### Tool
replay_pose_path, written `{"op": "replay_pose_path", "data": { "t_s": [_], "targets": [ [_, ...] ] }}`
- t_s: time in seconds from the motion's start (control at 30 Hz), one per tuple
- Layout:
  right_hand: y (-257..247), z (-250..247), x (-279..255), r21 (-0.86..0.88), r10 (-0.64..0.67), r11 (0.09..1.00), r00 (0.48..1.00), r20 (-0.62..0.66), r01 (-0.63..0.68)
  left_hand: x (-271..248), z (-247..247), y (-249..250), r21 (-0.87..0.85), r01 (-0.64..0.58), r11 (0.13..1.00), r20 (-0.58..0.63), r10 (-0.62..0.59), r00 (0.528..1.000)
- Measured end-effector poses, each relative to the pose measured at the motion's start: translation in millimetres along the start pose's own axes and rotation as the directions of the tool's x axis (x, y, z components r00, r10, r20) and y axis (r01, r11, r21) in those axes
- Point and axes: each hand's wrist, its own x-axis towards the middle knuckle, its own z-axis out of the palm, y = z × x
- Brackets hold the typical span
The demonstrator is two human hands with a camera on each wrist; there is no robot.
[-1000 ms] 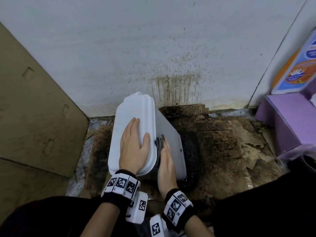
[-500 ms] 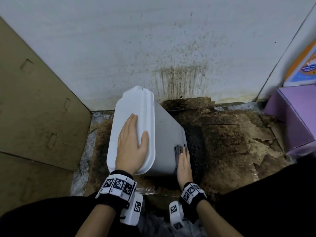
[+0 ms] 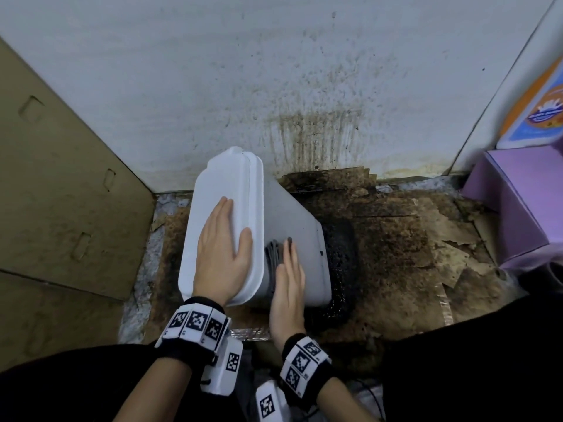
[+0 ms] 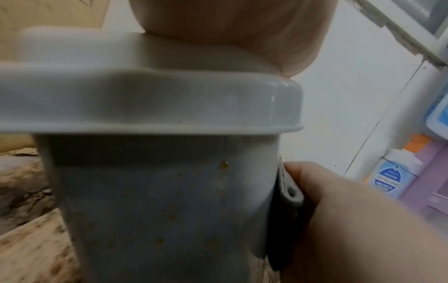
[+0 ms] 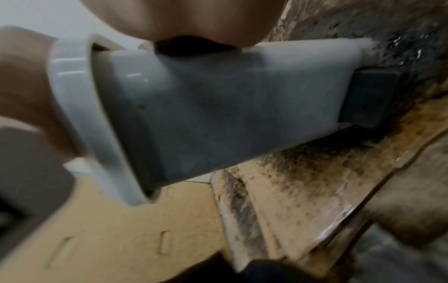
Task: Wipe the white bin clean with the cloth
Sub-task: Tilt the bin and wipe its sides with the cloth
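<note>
The white bin (image 3: 298, 226) stands tilted on the dirty floor, its lid (image 3: 219, 184) closed. My left hand (image 3: 224, 248) lies flat on the lid with straight fingers. My right hand (image 3: 288, 275) presses a folded grey cloth (image 3: 272, 252) against the bin's side just under the lid rim, fingers straight. In the left wrist view the bin's front (image 4: 157, 201) carries small brown spots, and the cloth (image 4: 289, 193) is sandwiched between the bin and the right hand (image 4: 339, 210). The right wrist view shows the spotted bin wall (image 5: 218, 114) and the cloth's dark edge (image 5: 191, 45) under my palm.
A stained white wall (image 3: 304, 123) rises right behind the bin. Brown cardboard (image 3: 61, 178) leans on the left. Torn, blackened cardboard (image 3: 411, 239) covers the floor. A purple box (image 3: 518, 202) and a labelled bottle (image 3: 539, 111) stand at the right. The bin's dark base (image 3: 338, 254) touches the floor.
My right hand has slid the cloth back up the bin's side, from near the base half a second ago to just under the lid rim. The left hand stays on the lid.
</note>
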Motion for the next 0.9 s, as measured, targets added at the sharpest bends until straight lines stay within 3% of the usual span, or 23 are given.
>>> {"op": "replay_pose_path", "data": {
  "t_s": [0.1,0.17,0.37,0.5,0.77,0.9],
  "targets": [
    [20,-12,2,-0.062,-0.124,0.99,0.992,0.034,0.126,-1,-1,-4,-0.025,0.006,1.0,0.002,-0.006,1.0],
    [41,-20,8,-0.091,-0.139,0.986,0.989,0.046,0.143,-2,-3,-6,-0.038,0.003,0.999,0.004,-0.003,1.0],
    [101,-38,29,-0.132,0.084,0.987,0.995,-0.045,-0.089,-1,-6,-13,-0.079,0.014,0.997,0.003,-0.014,1.0],
    [124,-48,36,-0.156,0.289,0.941,0.954,-0.084,-0.299,-2,-5,-11,-0.093,0.01,0.996,0.003,-0.01,1.0],
    [122,-34,11,-0.159,0.323,0.925,0.934,-0.152,-0.345,0,-5,-12,-0.087,0.004,0.996,-0.002,-0.004,1.0],
    [118,-35,29,-0.108,0.369,0.914,0.912,-0.18,-0.391,-1,-5,-10,-0.09,-0.001,0.996,0.005,0.002,1.0]
  ]
}}
